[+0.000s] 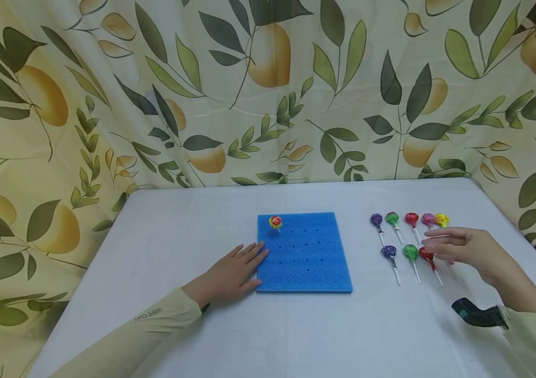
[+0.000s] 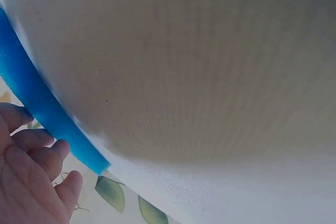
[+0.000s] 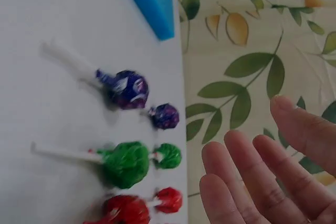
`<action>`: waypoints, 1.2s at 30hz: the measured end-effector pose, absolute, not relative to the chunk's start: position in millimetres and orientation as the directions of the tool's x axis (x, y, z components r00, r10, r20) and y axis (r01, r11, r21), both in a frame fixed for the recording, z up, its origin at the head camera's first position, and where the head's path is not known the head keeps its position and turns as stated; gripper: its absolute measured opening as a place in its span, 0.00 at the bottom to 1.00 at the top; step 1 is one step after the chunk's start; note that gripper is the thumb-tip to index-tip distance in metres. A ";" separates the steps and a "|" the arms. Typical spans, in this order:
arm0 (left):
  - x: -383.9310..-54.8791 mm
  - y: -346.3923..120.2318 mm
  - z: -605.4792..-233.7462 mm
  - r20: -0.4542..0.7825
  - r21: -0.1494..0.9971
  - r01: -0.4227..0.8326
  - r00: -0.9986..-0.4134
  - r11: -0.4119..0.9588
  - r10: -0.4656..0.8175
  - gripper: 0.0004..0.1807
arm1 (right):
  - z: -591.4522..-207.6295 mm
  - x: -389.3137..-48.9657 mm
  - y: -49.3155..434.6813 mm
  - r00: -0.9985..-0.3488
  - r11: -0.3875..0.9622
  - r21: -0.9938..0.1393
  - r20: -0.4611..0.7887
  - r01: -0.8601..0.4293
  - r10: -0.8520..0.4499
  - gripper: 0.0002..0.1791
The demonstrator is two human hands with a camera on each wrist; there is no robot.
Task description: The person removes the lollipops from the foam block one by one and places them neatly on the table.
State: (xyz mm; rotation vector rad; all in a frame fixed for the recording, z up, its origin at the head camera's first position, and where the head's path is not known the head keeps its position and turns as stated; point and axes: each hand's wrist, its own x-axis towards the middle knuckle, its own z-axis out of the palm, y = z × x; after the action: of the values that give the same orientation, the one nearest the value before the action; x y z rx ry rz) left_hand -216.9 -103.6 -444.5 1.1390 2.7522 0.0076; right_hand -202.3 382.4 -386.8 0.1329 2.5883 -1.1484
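My left hand (image 1: pixel 232 275) lies flat with its fingers spread, fingertips on the left edge of a blue foam board (image 1: pixel 324 281). The board has rows of small holes, and a lollipop in a red and yellow wrapper (image 1: pixel 275 222) stands near its back left corner. Over the right end of two lollipop rows hovers my right hand (image 1: pixel 471 252), fingers extended and holding nothing. It overlaps a red lollipop (image 1: pixel 426 255) in the front row and hides part of another beside it. Also in that row lie a purple lollipop (image 1: pixel 389 252) and a green lollipop (image 1: pixel 410 253).
In the back row lie purple (image 1: pixel 376 220), green (image 1: pixel 392 219), red (image 1: pixel 411 219), pink (image 1: pixel 428 220) and yellow (image 1: pixel 442 220) lollipops. White cloth (image 1: pixel 192 226) covers the table, and a leaf-and-fruit patterned curtain (image 1: pixel 296 126) hangs behind it.
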 end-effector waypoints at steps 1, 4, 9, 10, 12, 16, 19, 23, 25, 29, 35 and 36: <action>-217.0 -103.8 -444.7 -0.147 0.065 0.702 -0.697 0.710 0.702 0.37 | -383.1 -204.2 377.3 -0.958 0.678 -0.716 -0.281 0.165 -0.064 0.32; -217.2 -104.4 -444.9 -0.147 0.064 0.700 -0.698 0.711 0.700 0.37 | -372.5 -210.3 360.3 -0.970 0.658 -0.750 -0.208 0.074 -0.128 0.28; -217.1 -104.5 -444.5 -0.146 0.065 0.699 -0.699 0.712 0.700 0.37 | -359.5 -219.0 324.0 -0.969 0.585 -0.810 -0.098 -0.054 -0.225 0.27; -217.1 -104.3 -444.1 -0.143 0.065 0.701 -0.698 0.710 0.702 0.37 | -358.2 -221.3 316.7 -0.967 0.578 -0.812 -0.077 -0.081 -0.244 0.27; -217.6 -103.8 -443.2 -0.142 0.060 0.703 -0.697 0.709 0.703 0.37 | -357.1 -226.6 302.7 -0.957 0.550 -0.824 -0.034 -0.135 -0.286 0.26; -218.2 -102.8 -441.5 -0.139 0.062 0.704 -0.696 0.708 0.704 0.37 | -359.7 -239.1 279.2 -0.935 0.491 -0.846 0.023 -0.207 -0.355 0.25; -218.9 -102.0 -441.3 -0.149 0.062 0.696 -0.702 0.715 0.697 0.37 | -365.1 -249.4 264.0 -0.921 0.459 -0.858 0.041 -0.231 -0.388 0.26; -219.7 -102.0 -442.0 -0.161 0.050 0.692 -0.706 0.720 0.690 0.37 | -376.1 -264.6 245.5 -0.904 0.440 -0.865 0.034 -0.240 -0.426 0.26; -220.1 -102.4 -442.8 -0.165 0.043 0.693 -0.705 0.719 0.690 0.37 | -382.1 -272.3 237.1 -0.895 0.441 -0.866 0.019 -0.238 -0.446 0.27; -220.7 -103.3 -445.3 -0.164 0.041 0.696 -0.703 0.717 0.692 0.37 | -393.6 -286.6 220.6 -0.879 0.452 -0.864 -0.025 -0.220 -0.476 0.28; -220.7 -104.2 -450.0 -0.166 0.042 0.694 -0.705 0.719 0.690 0.37 | -407.1 -300.9 199.5 -0.854 0.451 -0.866 -0.057 -0.215 -0.517 0.26; -220.4 -104.3 -450.4 -0.167 0.042 0.693 -0.705 0.720 0.689 0.37 | -408.6 -302.5 196.2 -0.848 0.448 -0.867 -0.058 -0.219 -0.527 0.25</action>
State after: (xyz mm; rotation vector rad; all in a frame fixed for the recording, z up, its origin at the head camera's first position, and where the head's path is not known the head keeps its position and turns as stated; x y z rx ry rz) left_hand -220.4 -104.3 -450.4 1.1155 2.7523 -0.0350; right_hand -302.5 196.2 -408.6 -0.6371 2.3844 -1.3573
